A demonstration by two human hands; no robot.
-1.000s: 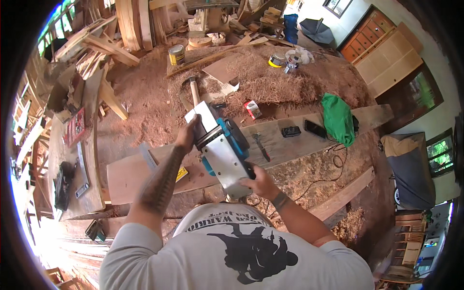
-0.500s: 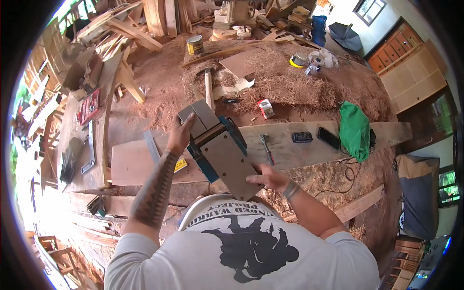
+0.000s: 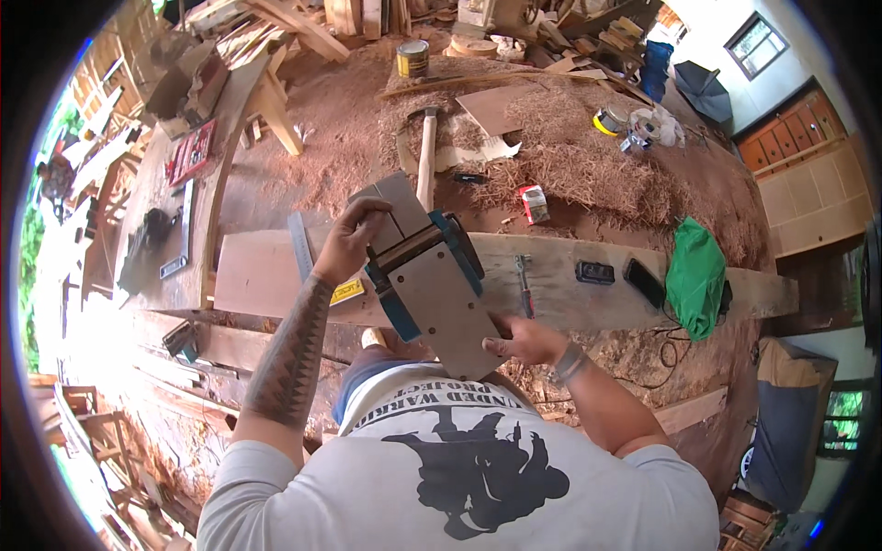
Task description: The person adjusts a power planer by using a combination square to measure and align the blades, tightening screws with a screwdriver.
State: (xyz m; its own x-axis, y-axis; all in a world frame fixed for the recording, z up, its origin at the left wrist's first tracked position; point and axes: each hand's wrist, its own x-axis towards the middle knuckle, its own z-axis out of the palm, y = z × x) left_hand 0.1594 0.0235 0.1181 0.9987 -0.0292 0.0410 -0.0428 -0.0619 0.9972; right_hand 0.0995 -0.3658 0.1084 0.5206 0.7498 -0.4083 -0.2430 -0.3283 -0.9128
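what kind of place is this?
Most likely a woodworking shop or carpentry yard. Wood shavings cover the floor, lumber offcuts are piled at the back, and a hammer lies by the long plank. Both hands hold an electric planer, sole up.

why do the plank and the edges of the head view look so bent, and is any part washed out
Head view: the fisheye lens bows straight lines near the rim, so the long plank curves and a black ring frames the picture; the far left edge is blown out by daylight; the centre is sharp, with the left hand and right hand gripping the electric planer evenly lit.
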